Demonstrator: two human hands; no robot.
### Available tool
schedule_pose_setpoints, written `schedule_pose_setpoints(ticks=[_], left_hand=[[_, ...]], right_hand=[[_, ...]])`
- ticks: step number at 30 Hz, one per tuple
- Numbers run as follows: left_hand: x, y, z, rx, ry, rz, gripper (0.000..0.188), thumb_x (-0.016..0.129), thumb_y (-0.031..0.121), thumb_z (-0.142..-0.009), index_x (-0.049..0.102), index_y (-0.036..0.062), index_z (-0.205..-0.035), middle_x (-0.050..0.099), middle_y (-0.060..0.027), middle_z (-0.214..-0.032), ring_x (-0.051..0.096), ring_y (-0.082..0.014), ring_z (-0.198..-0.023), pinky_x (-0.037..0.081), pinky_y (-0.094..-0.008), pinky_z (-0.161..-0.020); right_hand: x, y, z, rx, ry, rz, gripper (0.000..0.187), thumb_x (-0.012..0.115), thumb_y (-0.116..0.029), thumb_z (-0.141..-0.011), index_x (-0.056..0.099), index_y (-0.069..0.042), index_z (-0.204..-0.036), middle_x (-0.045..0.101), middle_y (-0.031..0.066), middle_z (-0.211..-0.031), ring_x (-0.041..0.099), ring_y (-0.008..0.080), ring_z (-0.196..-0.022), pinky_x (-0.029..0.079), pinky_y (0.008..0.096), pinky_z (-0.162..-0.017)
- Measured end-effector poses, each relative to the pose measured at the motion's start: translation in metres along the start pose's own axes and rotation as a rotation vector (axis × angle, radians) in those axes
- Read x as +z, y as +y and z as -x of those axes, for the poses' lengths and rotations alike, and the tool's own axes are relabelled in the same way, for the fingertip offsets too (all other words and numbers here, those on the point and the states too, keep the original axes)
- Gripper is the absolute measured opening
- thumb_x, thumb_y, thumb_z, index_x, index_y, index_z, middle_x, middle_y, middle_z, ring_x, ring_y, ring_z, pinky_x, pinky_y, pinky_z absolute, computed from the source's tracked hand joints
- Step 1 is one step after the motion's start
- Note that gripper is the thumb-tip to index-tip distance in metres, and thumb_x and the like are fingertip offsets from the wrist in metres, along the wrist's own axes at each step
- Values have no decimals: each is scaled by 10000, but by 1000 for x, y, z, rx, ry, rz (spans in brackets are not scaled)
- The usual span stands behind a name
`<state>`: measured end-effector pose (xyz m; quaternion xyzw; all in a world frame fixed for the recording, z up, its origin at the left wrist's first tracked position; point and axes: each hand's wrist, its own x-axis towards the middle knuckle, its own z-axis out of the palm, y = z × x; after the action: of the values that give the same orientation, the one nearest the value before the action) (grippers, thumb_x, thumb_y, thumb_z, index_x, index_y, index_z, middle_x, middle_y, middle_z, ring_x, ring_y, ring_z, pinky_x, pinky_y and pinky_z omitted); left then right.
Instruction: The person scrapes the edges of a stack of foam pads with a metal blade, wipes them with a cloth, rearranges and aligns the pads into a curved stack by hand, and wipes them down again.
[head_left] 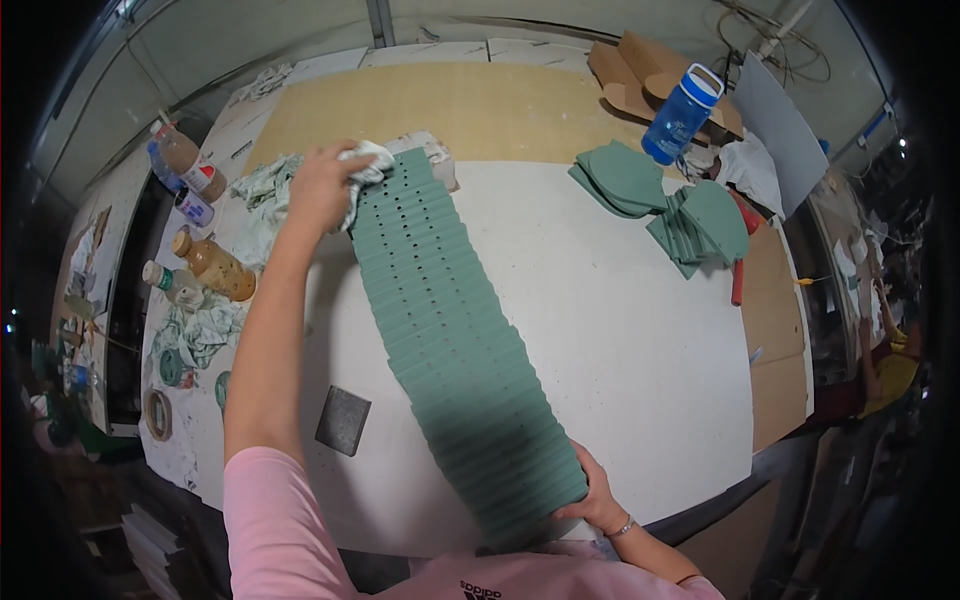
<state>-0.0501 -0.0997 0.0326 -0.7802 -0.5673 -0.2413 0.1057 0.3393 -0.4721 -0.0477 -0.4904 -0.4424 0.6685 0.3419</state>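
A long row of overlapping green flat pieces (470, 350) with small holes runs across the white board from far left of centre to the near edge. At its far end my left hand (324, 185) is closed on a crumpled pale rag (373, 162), which touches the row's left edge. My right hand (597, 497) grips the right side of the row's near end, the thumb close to the nearest pieces; some fingers are hidden. Left of the row lies a dark grey rectangular block (343, 421), beside my left forearm.
Rounded green pieces (622, 178) lie stacked at the far right, with more green pieces (700, 228) next to them by a blue bottle (684, 115) and cardboard (650, 75). Along the left stand an amber bottle (215, 265), other bottles, rags (200, 335) and a tape roll (158, 414).
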Motion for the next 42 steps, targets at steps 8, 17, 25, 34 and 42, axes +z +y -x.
schedule_pose_setpoints(ticks=[8, 17, 25, 34, 42], left_hand=[[2, -20, 15, -146, -142, -75, 386, 600, -15, -752, 784, 200, -1016, 668, 33, -1208, 569, -269, -1008, 490, -344, -905], [-10, -32, 67, -218, -90, 13, 404, 542, -15, -793, 770, 182, -1062, 669, -14, -1202, 565, -299, -1010, 477, -365, -927], [-56, -26, 176, -481, -314, 229, 357, 599, 7, -790, 746, 130, -1091, 653, -89, -1228, 544, -325, -1177, 456, -367, -966], [-14, -14, 143, -449, -93, 541, 493, 673, 315, -893, 607, 18, -1282, 596, -177, -1319, 540, -307, -1231, 394, -356, -1060], [79, 10, 94, -1014, 61, 1545, 438, 509, 352, -1021, 573, 1, -1277, 636, -95, -1185, 578, -163, -1063, 449, -295, -929]], right_hand=[[-1, -2, -1, -3, 12, 23, 1125, 931, -217, -520, 373, -30, -1479, 482, 101, -1422, 441, 232, -1328, 319, 353, -1128], [-2, -2, -1, -3, 7, 1, 1115, 921, -202, -518, 377, -25, -1475, 479, 98, -1421, 441, 236, -1329, 315, 356, -1131], [0, 0, -1, -51, 14, 39, 1102, 934, -253, -532, 392, -3, -1459, 492, 113, -1401, 458, 237, -1309, 329, 361, -1117], [2, -2, -1, -77, 48, 57, 1096, 943, -260, -519, 413, 12, -1439, 545, 92, -1342, 490, 214, -1253, 342, 339, -1085], [0, 10, 1, -64, 25, 6, 1089, 931, -213, -548, 389, 6, -1467, 526, 116, -1388, 482, 221, -1287, 344, 349, -1102]])
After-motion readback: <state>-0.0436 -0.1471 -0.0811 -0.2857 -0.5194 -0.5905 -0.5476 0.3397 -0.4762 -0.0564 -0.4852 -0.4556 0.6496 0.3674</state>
